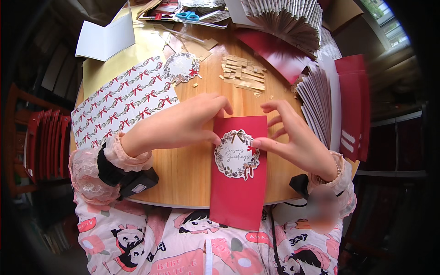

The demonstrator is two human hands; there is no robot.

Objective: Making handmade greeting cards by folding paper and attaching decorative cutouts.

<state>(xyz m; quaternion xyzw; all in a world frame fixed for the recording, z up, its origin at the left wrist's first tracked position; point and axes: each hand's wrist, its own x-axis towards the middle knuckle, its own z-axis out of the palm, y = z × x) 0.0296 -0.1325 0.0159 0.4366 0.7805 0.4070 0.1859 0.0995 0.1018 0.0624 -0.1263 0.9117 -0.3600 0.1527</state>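
Note:
A tall red card (pixel 237 202) lies before me, its lower end reaching past the table's front edge over my lap. On its upper half is a white wreath-shaped paper cut-out (pixel 235 156) with leaves, bows and printed writing. My left hand (pixel 192 120) comes in from the left, its thumb tip at the cut-out's upper left edge and its curled fingers near the card's top left corner. At the cut-out's right edge rests the thumb of my right hand (pixel 288 137). The fingers of that hand are spread beyond the card's right side.
Ribbon-patterned sheets (pixel 123 103) lie at left, beside another wreath cut-out (pixel 181 67). Small tan strips (pixel 243 73) are piled ahead. Folded cards (pixel 318 106) stand at right, more (pixel 285 20) at the back near blue-handled scissors (pixel 187 15). Red cards (pixel 46 144) hang at far left.

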